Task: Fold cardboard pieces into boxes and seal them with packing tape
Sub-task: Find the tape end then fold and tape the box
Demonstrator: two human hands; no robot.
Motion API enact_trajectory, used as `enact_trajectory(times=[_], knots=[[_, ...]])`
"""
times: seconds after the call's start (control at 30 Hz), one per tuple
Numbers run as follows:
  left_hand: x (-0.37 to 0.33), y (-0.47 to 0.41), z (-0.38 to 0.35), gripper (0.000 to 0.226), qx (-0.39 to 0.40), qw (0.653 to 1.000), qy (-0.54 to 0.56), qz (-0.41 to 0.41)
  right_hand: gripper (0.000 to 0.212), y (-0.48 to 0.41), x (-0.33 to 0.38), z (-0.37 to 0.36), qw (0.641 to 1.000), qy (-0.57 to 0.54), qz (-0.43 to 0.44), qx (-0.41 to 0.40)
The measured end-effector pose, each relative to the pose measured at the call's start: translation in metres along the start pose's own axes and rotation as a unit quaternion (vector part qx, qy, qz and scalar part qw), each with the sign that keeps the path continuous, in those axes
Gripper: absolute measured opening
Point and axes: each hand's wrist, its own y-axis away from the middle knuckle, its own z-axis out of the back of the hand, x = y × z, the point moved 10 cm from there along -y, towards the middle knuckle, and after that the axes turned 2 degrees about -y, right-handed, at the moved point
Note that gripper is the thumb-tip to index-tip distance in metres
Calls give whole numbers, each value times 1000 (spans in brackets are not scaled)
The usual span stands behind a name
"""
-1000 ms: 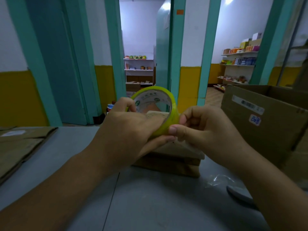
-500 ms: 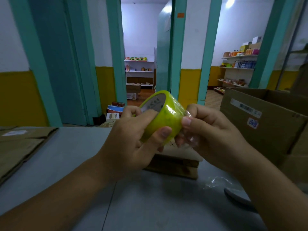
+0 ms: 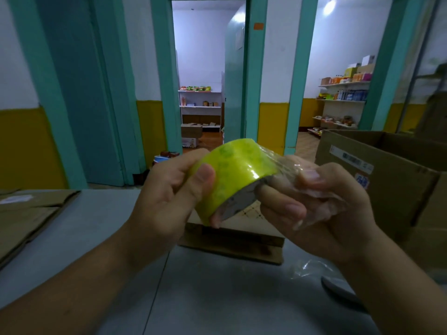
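A yellow-green roll of packing tape [image 3: 235, 172] is held up above the grey table [image 3: 208, 298]. My left hand [image 3: 169, 201] grips the roll by its rim, thumb on the outer face. My right hand [image 3: 319, 209] pinches a clear strip of tape [image 3: 290, 165] pulled off the roll's right side. Below the hands a small folded cardboard box [image 3: 237, 240] rests on the table, partly hidden by both hands.
A large open cardboard box [image 3: 391, 180] stands at the right. Flat cardboard pieces [image 3: 26, 218] lie at the left table edge. A crumpled bit of clear film [image 3: 307, 269] and a dark object [image 3: 338, 288] lie near my right forearm. Doorways and shelves are behind.
The roll has turned from showing its open core to showing its outer face. My right hand has drawn a strip of tape out to the right.
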Motion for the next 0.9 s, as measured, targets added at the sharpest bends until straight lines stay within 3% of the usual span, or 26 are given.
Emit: enact_trajectory(times=[0.1, 0.27, 0.37, 0.43, 0.53, 0.7, 0.9], knots=[[13, -3, 5, 57, 31, 997, 32, 57, 29, -1, 2, -1, 1000, 21, 4, -1], [33, -3, 10, 34, 85, 987, -61, 124, 20, -1, 2, 16, 976, 200, 10, -89], [38, 0, -1, 41, 54, 984, -45, 165, 19, -2, -6, 19, 968, 230, -11, -94], [31, -4, 0, 48, 15, 986, -85, 145, 22, -2, -13, 23, 961, 254, -48, -95], [21, -10, 15, 40, -2, 985, -132, 116, 29, 5, -14, 27, 942, 311, -88, -92], [18, -13, 42, 34, -3, 992, -72, 105, 31, 18, 1, 33, 919, 364, -131, -79], [24, -13, 57, 31, 15, 990, -83, 108, 37, 29, 13, 52, 852, 481, -176, -108]])
